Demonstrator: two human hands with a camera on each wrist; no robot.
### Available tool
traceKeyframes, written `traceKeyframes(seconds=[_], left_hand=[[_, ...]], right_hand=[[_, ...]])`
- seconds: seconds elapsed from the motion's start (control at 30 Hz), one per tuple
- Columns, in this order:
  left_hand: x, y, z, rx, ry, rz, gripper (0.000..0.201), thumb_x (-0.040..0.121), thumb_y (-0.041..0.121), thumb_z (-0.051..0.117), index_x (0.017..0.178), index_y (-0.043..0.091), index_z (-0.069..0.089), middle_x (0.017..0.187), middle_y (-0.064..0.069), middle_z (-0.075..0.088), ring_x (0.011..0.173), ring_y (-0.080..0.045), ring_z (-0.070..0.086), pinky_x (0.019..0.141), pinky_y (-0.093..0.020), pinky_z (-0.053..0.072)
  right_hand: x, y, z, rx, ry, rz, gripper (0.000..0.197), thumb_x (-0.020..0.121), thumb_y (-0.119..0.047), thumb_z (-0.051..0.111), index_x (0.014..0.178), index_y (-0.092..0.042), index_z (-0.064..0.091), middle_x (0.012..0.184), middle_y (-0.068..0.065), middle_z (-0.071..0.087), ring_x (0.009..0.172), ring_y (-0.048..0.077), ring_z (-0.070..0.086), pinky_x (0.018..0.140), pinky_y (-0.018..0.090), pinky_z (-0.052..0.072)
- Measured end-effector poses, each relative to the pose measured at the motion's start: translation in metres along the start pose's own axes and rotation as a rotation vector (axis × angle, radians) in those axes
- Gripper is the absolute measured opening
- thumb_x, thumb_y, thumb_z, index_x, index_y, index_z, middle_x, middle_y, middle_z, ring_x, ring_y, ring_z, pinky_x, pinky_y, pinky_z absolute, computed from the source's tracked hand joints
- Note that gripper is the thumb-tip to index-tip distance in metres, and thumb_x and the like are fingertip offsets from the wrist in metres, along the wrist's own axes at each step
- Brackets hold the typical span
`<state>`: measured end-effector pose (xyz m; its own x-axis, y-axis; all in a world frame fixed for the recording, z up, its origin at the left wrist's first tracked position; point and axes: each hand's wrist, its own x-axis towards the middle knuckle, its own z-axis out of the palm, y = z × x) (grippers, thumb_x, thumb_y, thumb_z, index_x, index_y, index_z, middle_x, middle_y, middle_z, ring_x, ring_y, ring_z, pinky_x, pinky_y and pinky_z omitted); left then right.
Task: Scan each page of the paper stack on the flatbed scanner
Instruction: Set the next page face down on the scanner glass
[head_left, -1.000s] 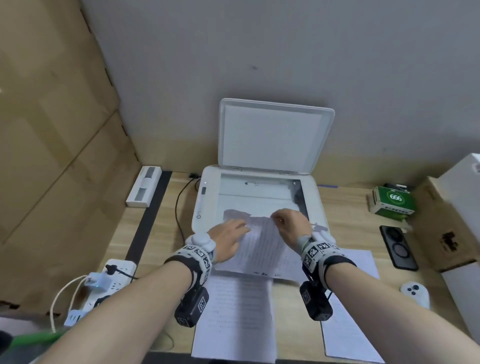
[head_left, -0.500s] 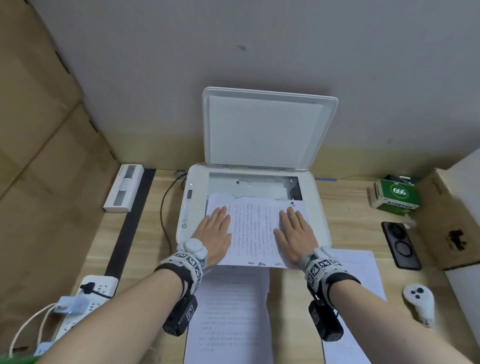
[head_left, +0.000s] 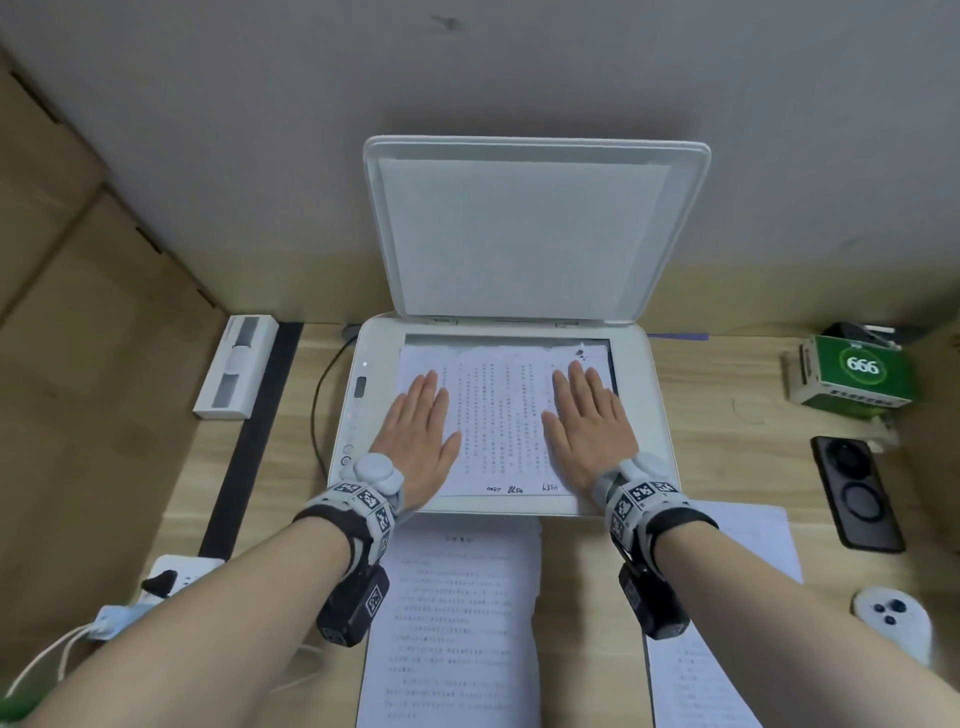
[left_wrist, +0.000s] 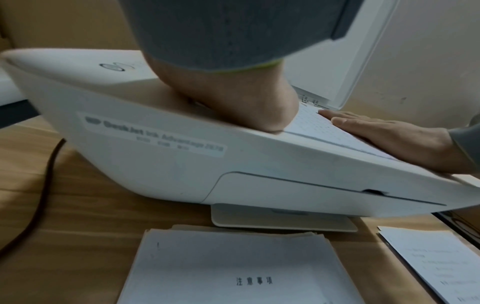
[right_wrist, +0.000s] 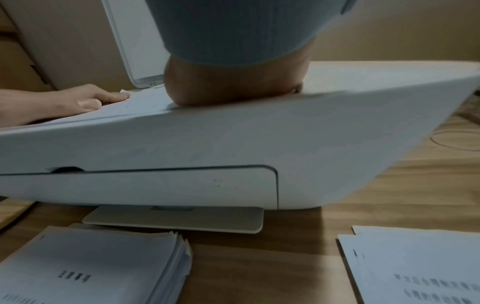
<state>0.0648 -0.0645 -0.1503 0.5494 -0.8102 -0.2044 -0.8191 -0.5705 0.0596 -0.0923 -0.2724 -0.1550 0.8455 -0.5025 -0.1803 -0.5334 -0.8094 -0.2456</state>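
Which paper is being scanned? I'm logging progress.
The sheet on the scanner glass, under both flat hands; the two other piles lie on the desk in front.

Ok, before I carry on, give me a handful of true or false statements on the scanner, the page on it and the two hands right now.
1. The scanner lid is raised. True.
2. The left hand pinches a corner of the page. False: it lies flat on the page, fingers straight.
3. The right hand presses flat on the page. True.
4. The page hangs in the air above the scanner. False: it lies on the bed.
5. A paper stack lies on the desk before the scanner. True.
6. The phone sits left of the scanner. False: it lies to the right.
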Motion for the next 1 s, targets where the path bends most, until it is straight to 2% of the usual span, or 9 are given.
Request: traceKeyframes(seconds=[0.27, 0.5, 0.8, 1.0], left_hand=[[0.013, -0.006, 0.004, 0.045, 0.004, 0.04, 0.076, 0.093, 0.05, -0.009, 0.155, 0.005, 0.0, 0.162, -0.011, -0.015, 0.15, -0.024, -0.013, 0.123, -0.041, 0.002], [0.011, -0.007, 0.008, 0.029, 0.027, 0.037, 0.075, 0.094, 0.05, -0.007, 0.155, 0.006, 0.0, 0.162, -0.01, -0.015, 0.15, -0.024, -0.013, 0.123, -0.04, 0.001], [0.012, -0.006, 0.009, 0.018, 0.072, 0.035, 0.072, 0.098, 0.048, 0.003, 0.155, 0.005, 0.01, 0.163, -0.011, -0.007, 0.151, -0.025, -0.006, 0.123, -0.042, 0.008], [0.016, -0.005, 0.006, 0.038, 0.063, 0.037, 0.072, 0.098, 0.048, 0.002, 0.155, 0.005, 0.007, 0.163, -0.012, -0.008, 0.151, -0.026, -0.007, 0.123, -0.042, 0.007]], right_hand=[[0.004, -0.001, 0.002, 0.01, -0.016, 0.025, 0.063, 0.101, -0.051, 0.005, 0.157, -0.027, -0.013, 0.163, -0.005, -0.023, 0.15, 0.014, -0.021, 0.123, 0.037, -0.006], [0.0, -0.005, 0.0, 0.01, -0.025, 0.031, 0.063, 0.101, -0.05, 0.004, 0.156, -0.026, -0.015, 0.162, -0.004, -0.024, 0.149, 0.014, -0.024, 0.123, 0.036, -0.007], [0.002, -0.004, -0.001, 0.001, 0.001, 0.034, 0.063, 0.101, -0.049, 0.007, 0.157, -0.026, -0.01, 0.163, -0.005, -0.022, 0.15, 0.013, -0.021, 0.123, 0.036, -0.006], [0.01, 0.001, 0.002, -0.005, -0.003, 0.036, 0.063, 0.101, -0.05, 0.006, 0.157, -0.027, -0.011, 0.163, -0.005, -0.022, 0.15, 0.013, -0.021, 0.123, 0.036, -0.006]])
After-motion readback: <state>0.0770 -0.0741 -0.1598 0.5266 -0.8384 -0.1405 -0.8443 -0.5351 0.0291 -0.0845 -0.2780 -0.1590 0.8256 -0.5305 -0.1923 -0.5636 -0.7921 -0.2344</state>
